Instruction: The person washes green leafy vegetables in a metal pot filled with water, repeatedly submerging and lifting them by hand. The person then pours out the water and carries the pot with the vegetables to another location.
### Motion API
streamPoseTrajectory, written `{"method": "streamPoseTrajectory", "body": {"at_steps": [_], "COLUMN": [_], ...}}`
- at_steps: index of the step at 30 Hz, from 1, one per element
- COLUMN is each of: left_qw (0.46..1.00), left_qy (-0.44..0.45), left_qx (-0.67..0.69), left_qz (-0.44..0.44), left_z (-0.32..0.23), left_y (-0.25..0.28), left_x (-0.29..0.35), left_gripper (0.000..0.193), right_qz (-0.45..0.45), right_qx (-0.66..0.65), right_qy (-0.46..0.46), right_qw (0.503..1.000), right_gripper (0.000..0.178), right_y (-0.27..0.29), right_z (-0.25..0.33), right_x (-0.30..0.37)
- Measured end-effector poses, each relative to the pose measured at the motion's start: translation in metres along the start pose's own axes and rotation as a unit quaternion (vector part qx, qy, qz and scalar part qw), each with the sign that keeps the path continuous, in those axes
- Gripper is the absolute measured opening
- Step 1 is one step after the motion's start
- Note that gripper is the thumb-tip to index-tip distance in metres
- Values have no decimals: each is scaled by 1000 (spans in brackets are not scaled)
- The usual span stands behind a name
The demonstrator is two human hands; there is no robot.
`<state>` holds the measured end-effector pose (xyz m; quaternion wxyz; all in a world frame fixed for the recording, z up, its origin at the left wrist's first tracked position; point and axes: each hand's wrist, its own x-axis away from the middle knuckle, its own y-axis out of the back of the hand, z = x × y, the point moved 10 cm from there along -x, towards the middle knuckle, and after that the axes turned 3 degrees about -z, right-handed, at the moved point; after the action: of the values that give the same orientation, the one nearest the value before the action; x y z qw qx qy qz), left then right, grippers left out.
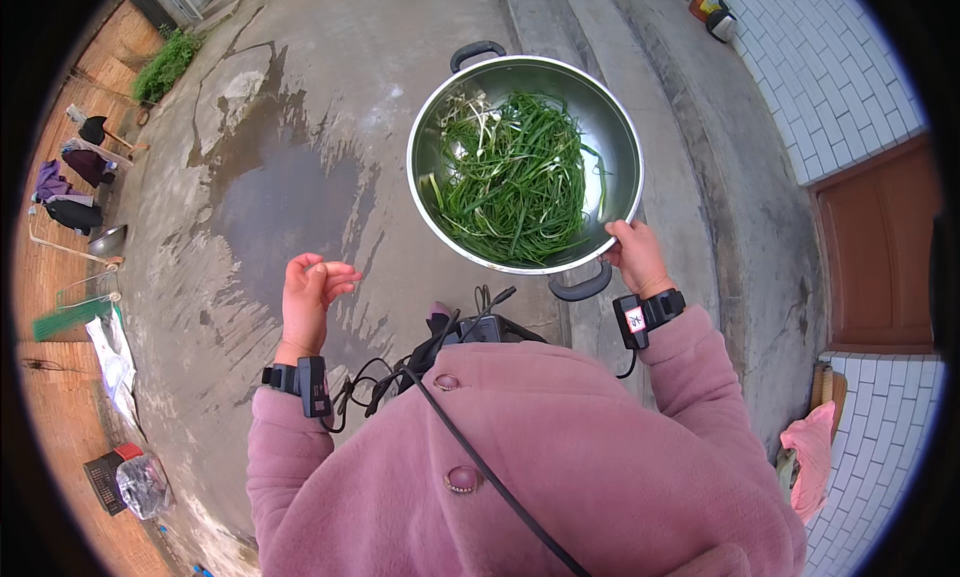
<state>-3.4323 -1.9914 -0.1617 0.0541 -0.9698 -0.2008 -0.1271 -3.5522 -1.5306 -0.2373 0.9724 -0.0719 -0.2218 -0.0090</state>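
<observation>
A wide stainless steel basin (617,149) with two black loop handles is held out in front of me, tilted so its inside shows. Long thin green scallions (520,177), some with pale root ends, lie in a tangled heap inside it. My right hand (638,259) grips the basin's rim at its near right, thumb over the edge, beside the near black handle (581,283). Off to the basin's left, my left hand (318,295) hovers apart from it with fingers loosely extended and nothing visible in them.
Wet concrete ground (290,217) spreads out on the left. Concrete steps (650,97) run along the right, beside a white tiled wall (830,67) and a brown door (878,247). Clothes (75,197), a green broom (72,319) and a black crate (108,477) line the left brick wall. Black cables hang at my waist.
</observation>
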Motion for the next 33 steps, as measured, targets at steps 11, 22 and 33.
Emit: {"method": "streamPoseTrajectory", "body": {"at_steps": [11,22,33], "left_qw": [999,989,801], "left_qy": [3,-108,-358], "left_qx": [31,-97,-462], "left_qz": [-28,-15,126], "left_z": [-23,-207,-368], "left_y": [46,29,-229], "left_x": [-367,-684,-997], "left_gripper": [4,16,44], "right_qz": [-38,-44,78], "right_qx": [-29,33,94], "right_qy": [-36,14,0], "right_qw": [998,998,992], "right_gripper": [21,29,28], "right_y": [-146,-286,-423], "right_z": [33,231,362], "right_x": [-335,-558,-899]}}
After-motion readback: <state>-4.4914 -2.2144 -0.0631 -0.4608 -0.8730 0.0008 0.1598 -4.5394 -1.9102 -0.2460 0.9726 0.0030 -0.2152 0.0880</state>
